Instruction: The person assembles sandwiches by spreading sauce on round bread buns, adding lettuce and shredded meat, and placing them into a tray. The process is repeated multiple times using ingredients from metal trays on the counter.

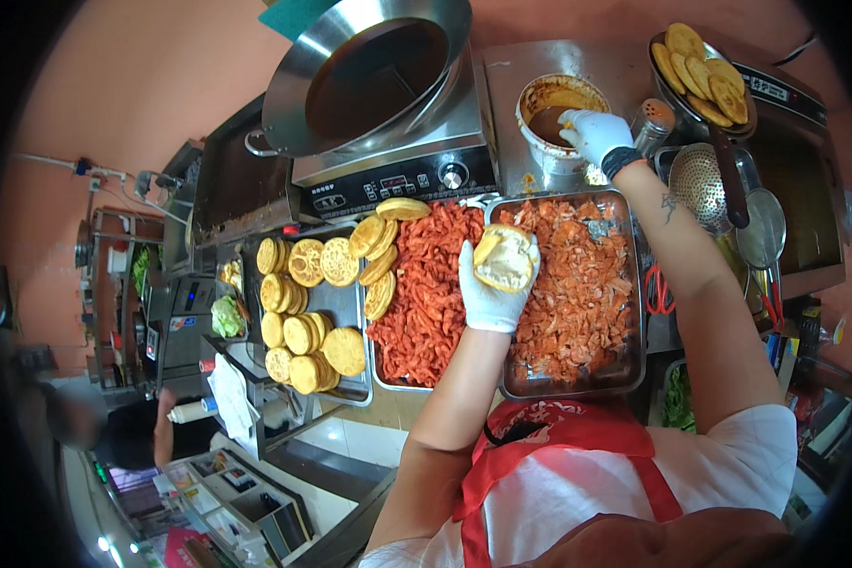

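Observation:
My left hand (495, 309), in a white glove, holds a split flatbread (504, 258) with its pale inside facing up. It hovers over the border between a metal tray of red meat strips (426, 298) and a metal tray of shredded orange-brown meat (571, 298). My right hand (599, 135), also gloved, reaches over the rim of a white bucket (555, 157) smeared with sauce. Its fingertips are bent down above the brown liquid (545, 125); whether they grip something in there is hidden.
Stacked flatbreads (305, 334) fill a tray at left, some leaning onto the red meat. Behind stands a large wok (284, 85) of dark liquid on an induction cooker (397, 184). At right are a shaker (654, 122), a skimmer (696, 181), a pan of flatbreads (725, 96) and red-handled scissors (657, 291). Another person (131, 433) is at far left.

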A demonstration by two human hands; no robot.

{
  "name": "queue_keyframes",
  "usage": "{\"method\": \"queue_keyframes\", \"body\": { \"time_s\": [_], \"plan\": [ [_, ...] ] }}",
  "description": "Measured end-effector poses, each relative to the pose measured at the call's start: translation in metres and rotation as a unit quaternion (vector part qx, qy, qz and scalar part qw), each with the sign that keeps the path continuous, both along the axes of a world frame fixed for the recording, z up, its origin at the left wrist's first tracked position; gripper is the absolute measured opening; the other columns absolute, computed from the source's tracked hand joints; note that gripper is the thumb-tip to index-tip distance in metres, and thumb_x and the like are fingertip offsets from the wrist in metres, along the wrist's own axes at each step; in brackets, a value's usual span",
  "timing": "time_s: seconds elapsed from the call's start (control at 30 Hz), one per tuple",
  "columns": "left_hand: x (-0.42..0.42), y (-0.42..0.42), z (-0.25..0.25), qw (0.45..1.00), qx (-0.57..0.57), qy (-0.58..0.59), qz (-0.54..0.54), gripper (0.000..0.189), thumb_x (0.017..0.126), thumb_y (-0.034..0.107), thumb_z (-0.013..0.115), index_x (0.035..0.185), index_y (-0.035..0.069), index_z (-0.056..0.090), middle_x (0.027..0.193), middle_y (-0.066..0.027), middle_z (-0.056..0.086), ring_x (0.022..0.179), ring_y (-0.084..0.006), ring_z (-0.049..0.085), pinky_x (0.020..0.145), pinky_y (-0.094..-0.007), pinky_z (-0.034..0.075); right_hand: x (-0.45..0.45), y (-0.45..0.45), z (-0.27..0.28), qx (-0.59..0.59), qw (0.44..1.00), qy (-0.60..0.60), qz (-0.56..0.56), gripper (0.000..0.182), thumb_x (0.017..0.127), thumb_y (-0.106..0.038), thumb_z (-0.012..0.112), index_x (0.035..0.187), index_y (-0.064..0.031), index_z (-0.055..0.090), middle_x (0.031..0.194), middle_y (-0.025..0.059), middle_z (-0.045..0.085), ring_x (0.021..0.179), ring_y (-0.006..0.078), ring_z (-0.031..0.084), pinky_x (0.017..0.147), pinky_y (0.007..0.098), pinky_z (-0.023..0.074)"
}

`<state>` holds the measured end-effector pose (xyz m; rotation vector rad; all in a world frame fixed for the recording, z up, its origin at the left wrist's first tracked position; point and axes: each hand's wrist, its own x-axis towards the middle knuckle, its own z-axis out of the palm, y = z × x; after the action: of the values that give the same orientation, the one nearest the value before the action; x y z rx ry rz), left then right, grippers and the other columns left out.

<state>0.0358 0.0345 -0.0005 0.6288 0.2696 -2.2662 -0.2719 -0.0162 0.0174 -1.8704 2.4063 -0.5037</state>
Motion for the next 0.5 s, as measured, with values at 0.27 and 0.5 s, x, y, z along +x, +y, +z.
{"method": "queue_keyframes", "body": {
  "time_s": [0.27, 0.5],
  "plan": [
    [-0.017, -0.012, -0.008, 0.998, 0.043, -0.019, 0.029, 0.065, 0.097, 0.056, 0.048, 0.139, 0.006, 0.051, 0.141, -0.0214, 0.051, 0.127, -0.0444, 0.050, 0.105, -0.0585, 0.045, 0.008, 0.057, 0.030, -0.118, 0.986, -0.113, 0.024, 0.023, 0.092, -0.024, 0.067, 0.110, -0.0092, 0.070, 0.107, 0.0120, 0.071, 0.099, 0.0306, 0.068, 0.085, 0.0382, 0.0533],
    [-0.018, -0.017, -0.007, 0.999, 0.023, 0.023, 0.042, 0.065, 0.098, 0.056, 0.044, 0.140, 0.007, 0.050, 0.142, -0.0217, 0.050, 0.128, -0.0454, 0.049, 0.107, -0.0599, 0.043, 0.046, 0.115, 0.080, -0.298, 0.875, -0.379, -0.046, 0.021, 0.091, -0.002, 0.068, 0.111, 0.0015, 0.069, 0.105, 0.0100, 0.070, 0.096, 0.0156, 0.067, 0.085, 0.0271, 0.0525]
  ]
}}
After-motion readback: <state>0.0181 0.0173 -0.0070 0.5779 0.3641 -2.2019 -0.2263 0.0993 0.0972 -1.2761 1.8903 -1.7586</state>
